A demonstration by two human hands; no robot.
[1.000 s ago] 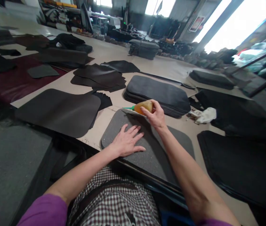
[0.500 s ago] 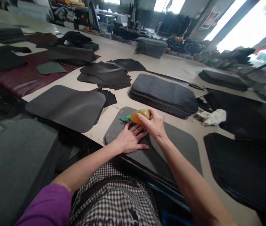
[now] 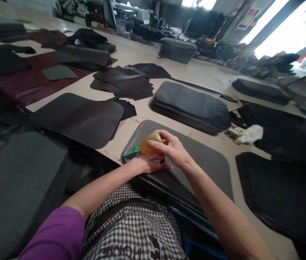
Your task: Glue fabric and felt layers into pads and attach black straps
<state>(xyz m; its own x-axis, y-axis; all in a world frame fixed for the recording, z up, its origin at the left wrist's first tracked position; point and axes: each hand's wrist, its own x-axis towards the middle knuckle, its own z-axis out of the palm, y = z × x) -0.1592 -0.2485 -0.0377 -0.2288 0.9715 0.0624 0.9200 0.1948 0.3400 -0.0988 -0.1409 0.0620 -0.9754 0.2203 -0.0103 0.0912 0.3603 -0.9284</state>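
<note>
A dark grey sheet with rounded corners [image 3: 207, 159] lies at the table's near edge, on top of other layers. My right hand [image 3: 173, 148] is closed around a yellowish squeeze bottle [image 3: 151, 143], whose green nozzle points left to the sheet's left edge. A thin shiny line runs along that left end. Flat on the sheet, partly under the bottle, rests my left hand [image 3: 153, 163]; its thumb is spread and its other fingers are partly hidden.
Behind the sheet stands a stack of black panels [image 3: 191, 104]. A brown-black panel [image 3: 79, 119] lies to the left, more dark panels [image 3: 275, 195] to the right. A crumpled white cloth [image 3: 250, 134] lies right of the stack.
My right hand has moved the bottle left and toward me, so the nozzle tip went from the sheet's far left corner to its near left edge. The bottle now covers part of my left hand.
</note>
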